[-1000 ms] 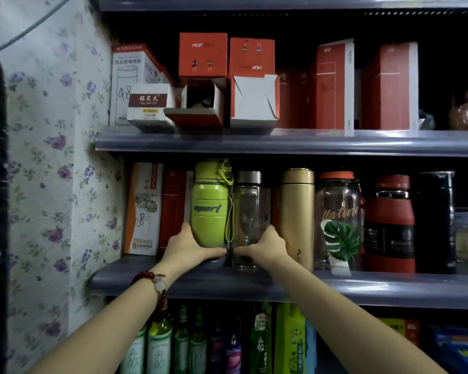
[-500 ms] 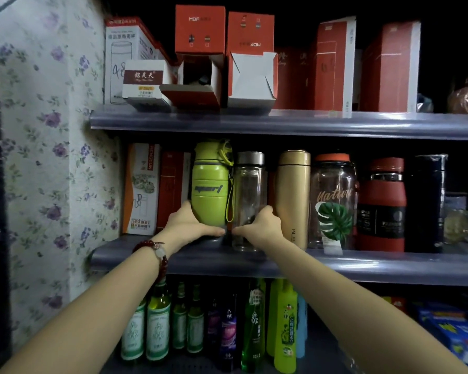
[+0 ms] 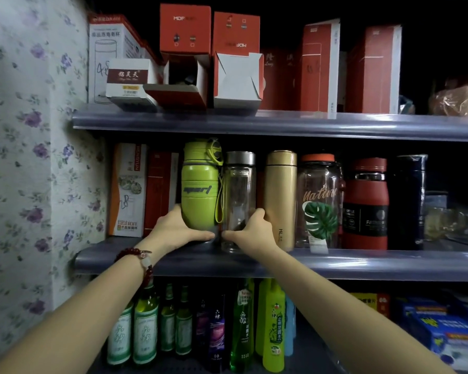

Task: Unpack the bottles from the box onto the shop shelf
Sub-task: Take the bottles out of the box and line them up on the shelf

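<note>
1. Your middle shelf (image 3: 362,265) carries a row of upright drinking bottles, with two tall cartons (image 3: 127,190) standing at its left end against the flowered wall.
2. The upper shelf (image 3: 281,125) holds red cartons; one red box (image 3: 185,82) lies with its flap open toward you and something dark shows inside it, too dim to name. The white-flapped box (image 3: 238,79) beside it has its flaps folded shut.
3. The lowest level holds green glass bottles (image 3: 143,333) and coloured plastic bottles, all capped.
4. The large clear jug (image 3: 319,201) with the orange lid and leaf print looks empty. The red flask (image 3: 365,203) stands to its right.
5. The gold flask (image 3: 280,195) stands closed, just right of the clear glass bottle (image 3: 238,195), which has a steel cap and looks empty.
6. The lime green sport bottle (image 3: 200,184) stands upright at the left end of the row, touching the clear glass bottle, lid on and strap hanging.
7. Your left hand (image 3: 173,230) is curled around the green bottle's base, thumb lying across the front.
8. Your right hand (image 3: 254,230) is wrapped round the foot of the clear glass bottle, thumb pointing toward your left thumb.
</note>
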